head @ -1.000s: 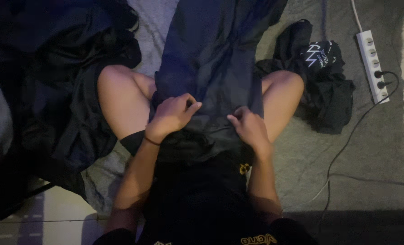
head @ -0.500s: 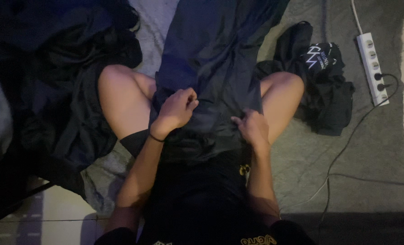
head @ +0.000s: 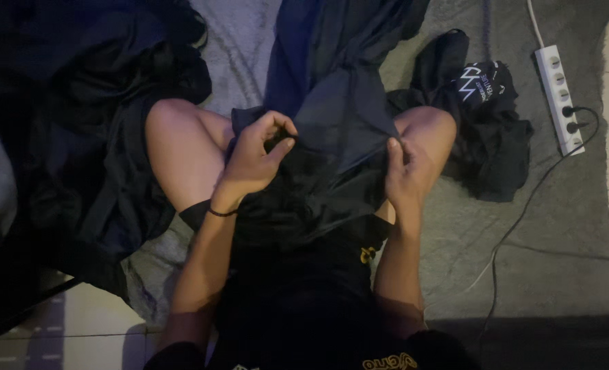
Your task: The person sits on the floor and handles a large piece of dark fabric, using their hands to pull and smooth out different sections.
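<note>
I sit cross-legged on a grey carpet with a dark navy garment spread from my lap away from me. My left hand pinches the near edge of the garment at its left side, above my left knee. Next to my right knee, my right hand grips the same edge at its right side. The cloth is lifted a little between both hands. A thin dark band circles my left wrist.
A heap of dark clothes lies to the left. A black garment with a white print lies to the right. A white power strip with plugged cables sits at the far right on the carpet. Pale floor tiles show bottom left.
Both hands have moved apart along the garment's near edge and lifted it; the left went up and left, the right out toward my right knee.
</note>
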